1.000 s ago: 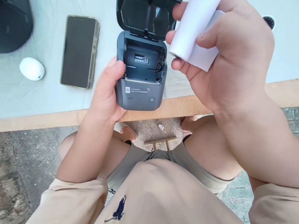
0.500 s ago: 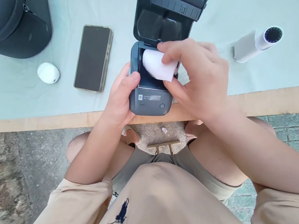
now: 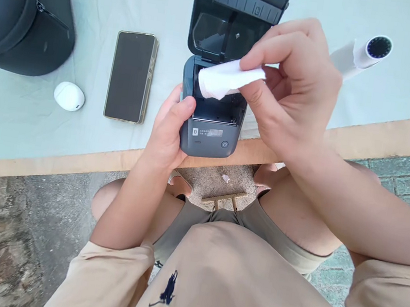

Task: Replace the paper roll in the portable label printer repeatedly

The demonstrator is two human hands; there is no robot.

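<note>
Since half a second ago, the right hand [image 3: 294,87] has risen toward the upper right, drawing up the white paper [image 3: 225,79] pinched between thumb and finger. The left hand [image 3: 169,130] grips the grey printer [image 3: 208,146] at upper centre, overlapping the table edge [image 3: 66,160]; cloth [image 3: 175,27] stretches between printer and phone [image 3: 130,77]. Curled, the paper slants over the open compartment [image 3: 214,110].

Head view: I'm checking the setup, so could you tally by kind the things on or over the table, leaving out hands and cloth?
Printer: 1
Phone: 1
Black bag: 1
White oval object: 1
White paper items: 2 (held paper in the right hand; paper roll at the right)
Total: 6
</note>
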